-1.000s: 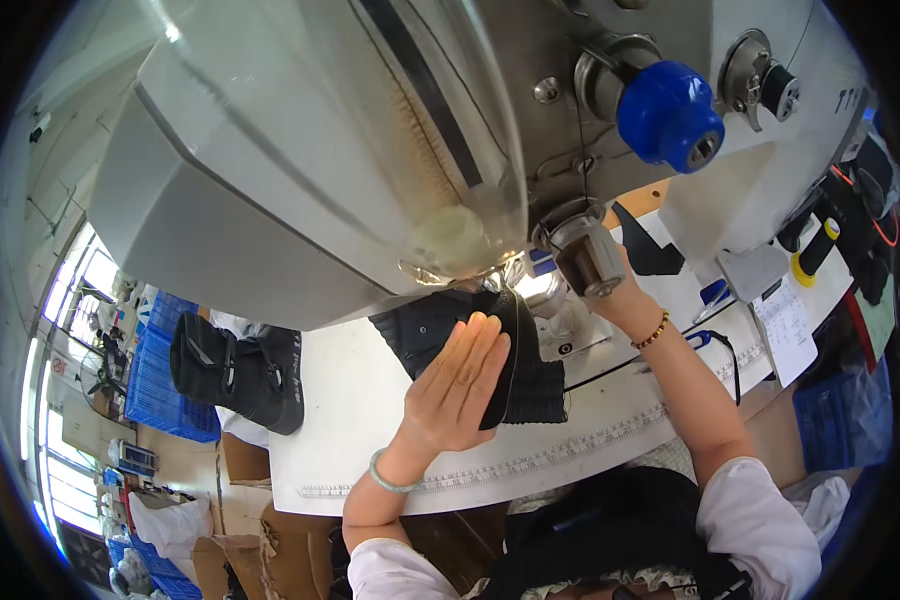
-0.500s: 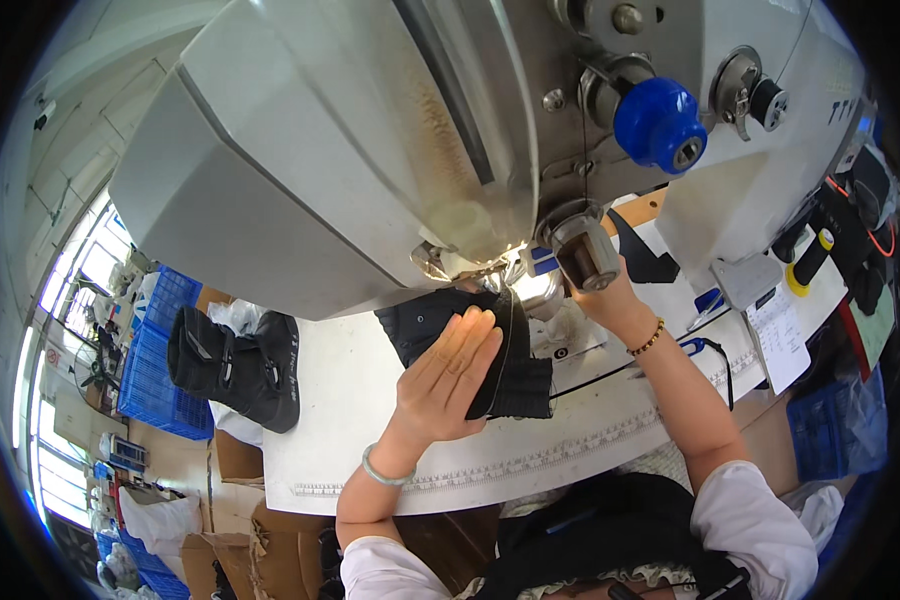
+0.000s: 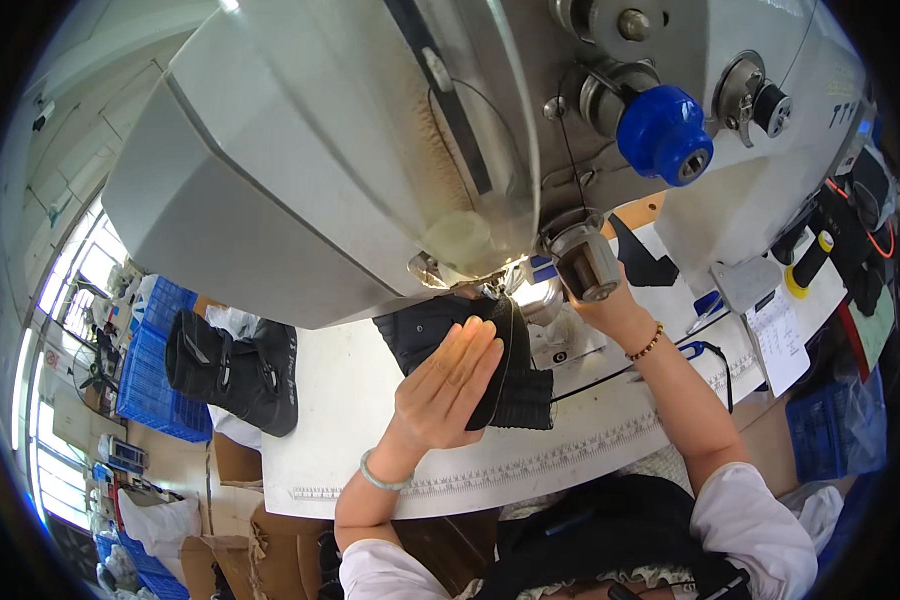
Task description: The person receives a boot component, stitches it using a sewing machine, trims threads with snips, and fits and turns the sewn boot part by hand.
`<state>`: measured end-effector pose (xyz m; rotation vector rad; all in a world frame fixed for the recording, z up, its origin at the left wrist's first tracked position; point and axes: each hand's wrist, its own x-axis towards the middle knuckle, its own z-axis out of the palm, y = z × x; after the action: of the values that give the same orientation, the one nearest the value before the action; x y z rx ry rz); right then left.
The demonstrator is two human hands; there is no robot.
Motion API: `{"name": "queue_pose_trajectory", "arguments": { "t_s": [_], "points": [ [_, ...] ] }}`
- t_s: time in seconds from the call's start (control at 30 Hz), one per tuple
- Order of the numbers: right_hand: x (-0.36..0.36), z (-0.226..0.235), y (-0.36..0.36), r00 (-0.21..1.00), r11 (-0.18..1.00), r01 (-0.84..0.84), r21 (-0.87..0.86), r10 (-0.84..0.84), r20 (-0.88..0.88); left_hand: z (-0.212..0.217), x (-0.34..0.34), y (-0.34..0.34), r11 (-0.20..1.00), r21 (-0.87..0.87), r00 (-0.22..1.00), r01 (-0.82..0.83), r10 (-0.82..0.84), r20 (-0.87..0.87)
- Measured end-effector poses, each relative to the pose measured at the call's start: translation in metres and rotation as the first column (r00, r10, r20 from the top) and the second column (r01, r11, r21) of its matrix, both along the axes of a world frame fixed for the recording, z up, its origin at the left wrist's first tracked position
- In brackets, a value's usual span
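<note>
A black padded fabric piece (image 3: 516, 385), perhaps a boot upper, lies under the lit needle area of a large grey sewing machine (image 3: 300, 150). My left hand (image 3: 448, 388) rests flat on its near left side, fingers stretched out and held side by side. The fabric's ribbed edge hangs toward me. My right hand (image 3: 612, 305) reaches in at the right of the needle area, behind a metal cylinder (image 3: 585, 262) on the machine. Its fingers are mostly hidden, so I cannot tell what they touch.
A finished-looking black boot (image 3: 270, 375) stands at the table's left edge, near blue crates (image 3: 160, 350). A ruler strip (image 3: 530, 465) runs along the front of the white table (image 3: 340, 400). At right are a black thread spool (image 3: 810, 262), a paper pad (image 3: 776, 335) and a blue-handled tool (image 3: 692, 350).
A small lever now shows in the slot on the machine's front, and the thread by the blue knob hangs at a different slant. Both hands and the fabric stay almost in place.
</note>
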<state>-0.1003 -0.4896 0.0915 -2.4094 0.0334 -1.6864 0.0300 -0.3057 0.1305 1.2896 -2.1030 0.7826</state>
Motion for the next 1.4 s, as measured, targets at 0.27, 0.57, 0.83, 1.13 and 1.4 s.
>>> {"name": "queue_pose_trajectory", "arguments": {
  "t_s": [0.27,0.57,0.83,1.13,1.4],
  "points": [
    [-0.002,0.005,0.003,0.998,0.991,-0.065,0.118,0.065,0.005,0.001,0.000,0.000,0.999,0.023,0.999,-0.036,0.036,0.011],
    [-0.005,0.008,0.005,0.998,0.981,-0.062,0.185,0.067,-0.022,0.001,0.004,-0.002,0.999,0.028,0.999,-0.039,0.039,0.010],
    [-0.006,0.010,0.007,0.998,0.979,-0.040,0.202,0.047,-0.031,-0.001,0.016,-0.005,0.999,0.042,0.999,0.014,-0.013,-0.036],
    [-0.005,0.007,0.008,1.000,0.976,-0.016,0.216,0.016,0.000,-0.017,-0.008,0.007,0.966,0.118,0.957,-0.229,0.246,-0.156],
    [-0.005,0.005,0.008,0.998,0.964,-0.016,0.264,0.031,-0.053,-0.012,-0.001,0.001,0.980,0.059,0.980,-0.188,0.191,-0.060]
  ]
}}
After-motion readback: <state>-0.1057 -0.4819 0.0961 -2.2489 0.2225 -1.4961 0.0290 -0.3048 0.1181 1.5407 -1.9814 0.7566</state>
